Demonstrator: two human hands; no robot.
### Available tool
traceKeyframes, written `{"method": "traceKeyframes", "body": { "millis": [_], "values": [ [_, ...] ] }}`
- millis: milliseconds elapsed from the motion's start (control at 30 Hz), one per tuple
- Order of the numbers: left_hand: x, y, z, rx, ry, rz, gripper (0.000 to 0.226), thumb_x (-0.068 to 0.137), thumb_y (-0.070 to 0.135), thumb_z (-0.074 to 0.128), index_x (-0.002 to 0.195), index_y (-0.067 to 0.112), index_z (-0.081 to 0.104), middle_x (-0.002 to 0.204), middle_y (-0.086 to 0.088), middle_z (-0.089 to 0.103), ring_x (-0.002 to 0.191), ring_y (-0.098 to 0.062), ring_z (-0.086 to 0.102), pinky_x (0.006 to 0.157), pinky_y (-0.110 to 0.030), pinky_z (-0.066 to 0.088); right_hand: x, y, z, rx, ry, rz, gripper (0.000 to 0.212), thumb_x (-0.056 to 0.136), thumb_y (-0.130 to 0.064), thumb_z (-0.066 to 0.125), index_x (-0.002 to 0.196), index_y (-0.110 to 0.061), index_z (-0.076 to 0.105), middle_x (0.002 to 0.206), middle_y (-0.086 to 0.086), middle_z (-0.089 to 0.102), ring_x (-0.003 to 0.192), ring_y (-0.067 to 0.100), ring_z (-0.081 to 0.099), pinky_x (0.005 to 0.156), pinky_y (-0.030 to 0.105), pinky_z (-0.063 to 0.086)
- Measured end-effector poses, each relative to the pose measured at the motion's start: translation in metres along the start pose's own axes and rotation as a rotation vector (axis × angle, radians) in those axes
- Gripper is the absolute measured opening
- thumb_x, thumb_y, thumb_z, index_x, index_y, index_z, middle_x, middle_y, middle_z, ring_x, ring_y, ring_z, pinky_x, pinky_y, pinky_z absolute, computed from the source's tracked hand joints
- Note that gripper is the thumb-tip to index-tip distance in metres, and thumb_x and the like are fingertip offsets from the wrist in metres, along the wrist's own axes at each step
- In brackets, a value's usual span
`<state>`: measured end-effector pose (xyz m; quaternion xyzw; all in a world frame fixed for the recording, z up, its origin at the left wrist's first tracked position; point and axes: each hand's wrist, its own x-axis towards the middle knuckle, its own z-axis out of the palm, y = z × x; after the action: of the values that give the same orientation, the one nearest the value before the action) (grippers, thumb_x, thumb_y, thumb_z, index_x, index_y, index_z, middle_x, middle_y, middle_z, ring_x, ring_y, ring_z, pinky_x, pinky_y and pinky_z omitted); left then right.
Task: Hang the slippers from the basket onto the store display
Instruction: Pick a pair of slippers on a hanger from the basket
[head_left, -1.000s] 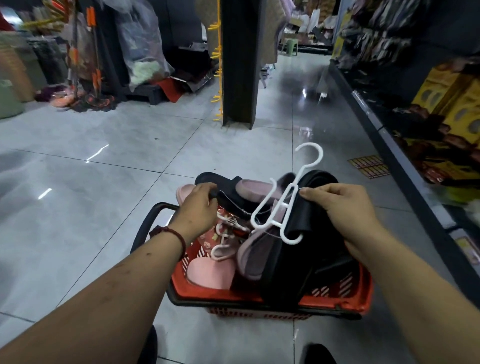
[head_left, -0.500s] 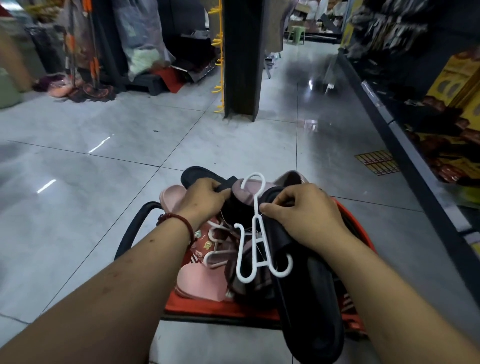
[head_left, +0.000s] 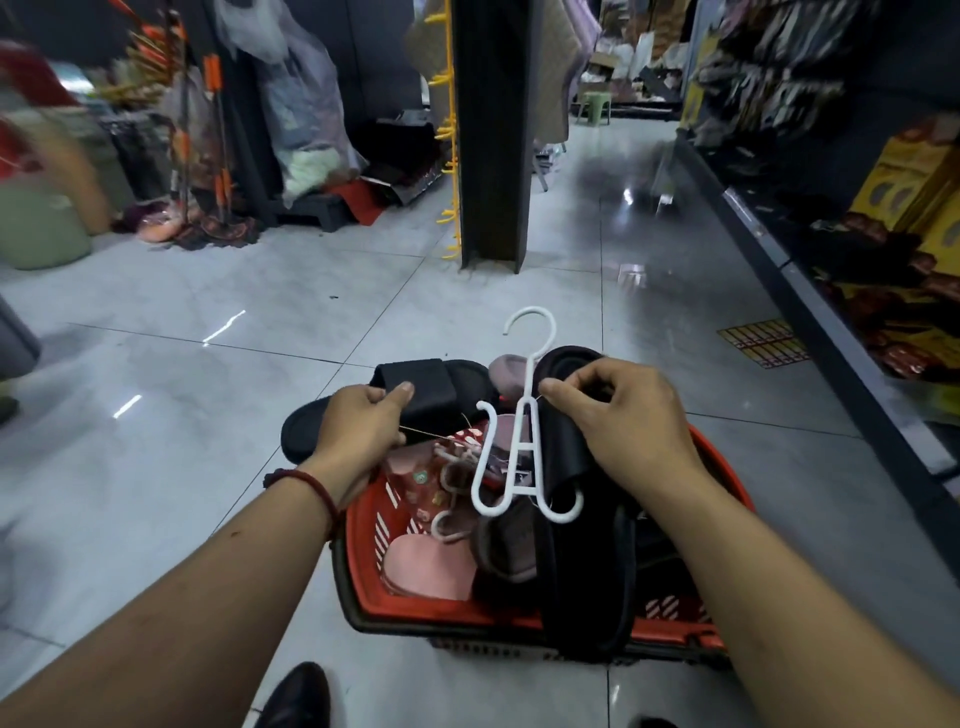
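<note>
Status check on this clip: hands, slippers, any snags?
Left hand grips one black slipper. Right hand holds the other black slipper with the white hanger. Nothing hung yet; more slippers in red basket.

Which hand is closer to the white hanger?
Right. The right hand, holding one black slipper, is beside the white hanger's stem; the left hand grips the other black slipper, apart to its left.

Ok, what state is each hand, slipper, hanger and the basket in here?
Left hand: grips the level black slipper.
Level black slipper: aloft, strap up.
Right hand: grips the upright black slipper.
White hanger: upright against it, hook free.
Red basket: on floor, holding slippers.
Pink slipper: lying in basket.
</note>
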<state>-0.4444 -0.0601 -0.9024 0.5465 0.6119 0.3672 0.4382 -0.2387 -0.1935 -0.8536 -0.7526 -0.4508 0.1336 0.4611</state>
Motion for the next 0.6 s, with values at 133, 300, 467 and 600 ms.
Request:
{"method": "traceKeyframes", "body": {
  "millis": [133, 300, 467, 600],
  "values": [
    [-0.020, 0.009, -0.013, -0.362, -0.112, -0.141, 0.023, 0.097, 0.025, 0.064, 0.090, 0.003, 0.060, 0.068, -0.006, 0.061, 0.052, -0.018, 0.063, 0.047, -0.024, 0.043, -0.009, -0.011, 0.002, 0.050, -0.033, -0.035, 0.029, 0.076, -0.058, 0.074, 0.072, -0.029, 0.071, 0.069, -0.012, 0.070, 0.073, 0.009, 0.066, 0.076, 0.042, 0.056],
    [-0.039, 0.019, -0.028, -0.723, -0.253, -0.261, 0.010, 0.092, 0.016, 0.069, 0.092, 0.010, 0.062, 0.074, -0.004, 0.073, 0.057, -0.011, 0.066, 0.042, -0.019, 0.044, -0.022, -0.026, 0.014, 0.049, -0.090, -0.090, 0.025, 0.080, -0.048, 0.077, 0.072, -0.025, 0.070, 0.070, -0.011, 0.069, 0.073, 0.006, 0.064, 0.070, 0.032, 0.052],
    [-0.050, 0.023, -0.031, -0.665, -0.344, -0.260, 0.025, 0.088, 0.027, 0.073, 0.104, 0.017, 0.058, 0.096, 0.005, 0.077, 0.039, -0.002, 0.036, 0.036, -0.014, 0.025, -0.025, -0.023, 0.033, -0.012, -0.099, -0.097, 0.029, 0.076, -0.058, 0.072, 0.070, -0.030, 0.067, 0.072, -0.012, 0.068, 0.085, 0.015, 0.064, 0.081, 0.045, 0.054],
    [-0.055, 0.023, -0.031, -0.668, -0.383, -0.254, 0.021, 0.085, 0.025, 0.075, 0.091, 0.020, 0.056, 0.082, 0.006, 0.073, 0.041, -0.002, 0.036, 0.036, -0.014, 0.028, -0.025, -0.021, 0.041, 0.005, -0.043, -0.075, 0.039, 0.065, -0.076, 0.054, 0.081, -0.042, 0.063, 0.077, -0.010, 0.069, 0.092, 0.021, 0.063, 0.085, 0.047, 0.053]
  ]
}}
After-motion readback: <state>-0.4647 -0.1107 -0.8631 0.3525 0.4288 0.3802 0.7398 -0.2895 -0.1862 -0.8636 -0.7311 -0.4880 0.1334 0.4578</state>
